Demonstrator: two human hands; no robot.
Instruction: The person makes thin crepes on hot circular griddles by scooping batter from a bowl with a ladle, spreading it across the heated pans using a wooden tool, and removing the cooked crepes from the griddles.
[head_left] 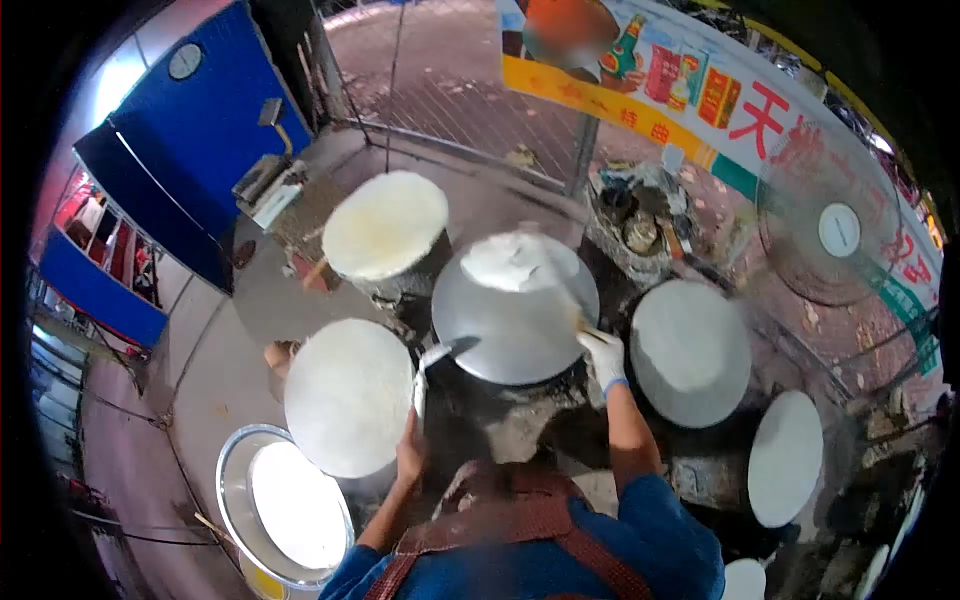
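A round grey griddle [500, 345] lies in front of me, with a mound of wet white batter [505, 262] on its far part. My right hand [604, 358], in a white glove, grips a wooden-handled scraper [578, 318] over the griddle's right side. Motion blurs its blade, which reaches toward the batter. Low at the griddle's left, my left hand [411, 450] is closed around a spatula [435, 356] with a pale flat blade. The blade's tip is near the griddle's left edge; I cannot tell whether they touch. A white-covered griddle [350, 400] stands beside my left hand.
More white-covered griddles stand around, one at the back left [385, 225] and others at right [690, 355] and far right [785, 460]. A metal basin [235, 470] of white liquid is at lower left. Behind are a cluttered stove [640, 225], a fan [830, 230] and wire fencing [460, 90].
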